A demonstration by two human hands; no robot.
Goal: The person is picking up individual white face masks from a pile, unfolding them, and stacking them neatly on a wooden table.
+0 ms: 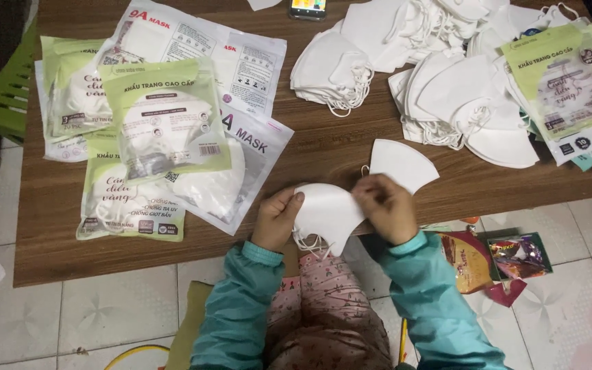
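My left hand point(277, 218) and my right hand point(386, 207) both pinch a small stack of folded white face masks point(327, 212) at the near edge of the wooden table point(56, 226). Thin ear loops dangle below the stack. Just beyond my right hand, one single folded white mask point(400, 163) lies flat on the table. Both arms wear teal sleeves.
Filled green-and-white mask packets point(162, 120) lie piled at the left. Loose white masks are heaped at the back point(334, 68) and back right point(467, 103), beside empty packets point(566, 82). A phone point(307, 8) sits at the far edge. Snack wrappers point(498, 260) lie on the tiled floor.
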